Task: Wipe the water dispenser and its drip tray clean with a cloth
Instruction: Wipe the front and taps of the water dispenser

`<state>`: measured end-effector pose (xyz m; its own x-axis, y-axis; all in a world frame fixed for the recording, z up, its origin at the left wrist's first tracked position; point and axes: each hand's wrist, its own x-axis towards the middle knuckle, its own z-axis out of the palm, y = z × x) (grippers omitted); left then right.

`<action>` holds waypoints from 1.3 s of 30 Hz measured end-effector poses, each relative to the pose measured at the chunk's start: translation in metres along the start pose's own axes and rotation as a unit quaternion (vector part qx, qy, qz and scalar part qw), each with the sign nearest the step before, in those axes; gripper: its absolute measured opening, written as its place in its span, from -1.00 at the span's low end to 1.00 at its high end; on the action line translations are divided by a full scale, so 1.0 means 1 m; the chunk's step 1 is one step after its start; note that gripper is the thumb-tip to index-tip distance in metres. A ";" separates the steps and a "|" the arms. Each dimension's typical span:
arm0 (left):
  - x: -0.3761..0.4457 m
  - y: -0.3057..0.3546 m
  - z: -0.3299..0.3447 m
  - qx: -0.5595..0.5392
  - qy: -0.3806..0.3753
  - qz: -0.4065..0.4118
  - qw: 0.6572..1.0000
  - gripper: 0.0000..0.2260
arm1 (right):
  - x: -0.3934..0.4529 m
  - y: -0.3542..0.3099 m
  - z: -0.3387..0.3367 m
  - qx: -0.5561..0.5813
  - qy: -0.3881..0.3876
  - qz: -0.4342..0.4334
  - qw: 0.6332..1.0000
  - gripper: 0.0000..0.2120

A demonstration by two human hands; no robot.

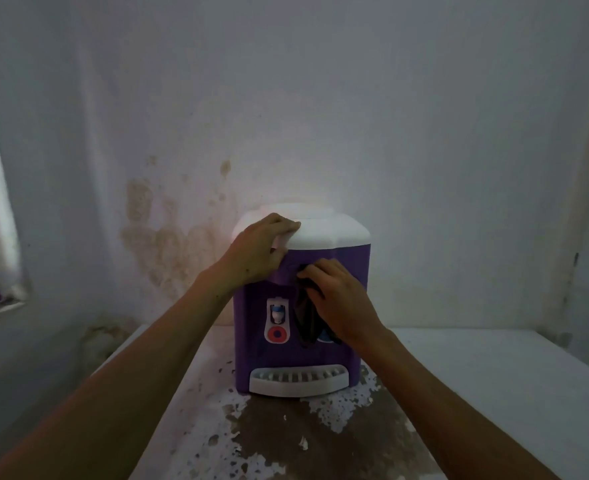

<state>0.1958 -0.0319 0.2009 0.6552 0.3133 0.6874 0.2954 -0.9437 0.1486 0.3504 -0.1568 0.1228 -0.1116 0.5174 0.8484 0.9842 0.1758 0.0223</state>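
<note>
Purple plastic formed the body of the dispenser (341,303), which stood near the back of the worktop (494,368), close to the stained wall (168,237), under a white cap (327,230). The left hand (258,252) lay curled over the cap's front left corner, steadying it, while the right hand (338,299) pressed a dark cloth (305,317) against the upper front panel, fingers bent round the bunched fabric, whose loose end hung down over the right tap. The left tap (278,313) with its red ring showed beside it. The white slotted tray (298,377) sat at the base, not yet touched by the cloth. With no bottle on top, the dispenser was probably light and apt to slide or tip under a firm wipe, so a hold on the cap seemed sensible; the smooth shell looked slippery, the taps fragile. The cloth was soft and limp, best kept bunched in the palm. Peeling paint (320,445) marked the worktop in front.
</note>
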 end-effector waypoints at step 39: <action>-0.032 -0.022 -0.030 -0.030 0.225 -0.265 0.937 -0.83 | 0.074 -0.005 -0.027 0.015 0.019 0.149 0.989 -0.79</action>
<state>0.1472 -0.0244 0.1974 0.0633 0.6759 0.7343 0.4475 -0.6769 0.5844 0.3410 -0.1423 0.2002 0.1876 0.5182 0.8344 0.9681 0.0461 -0.2463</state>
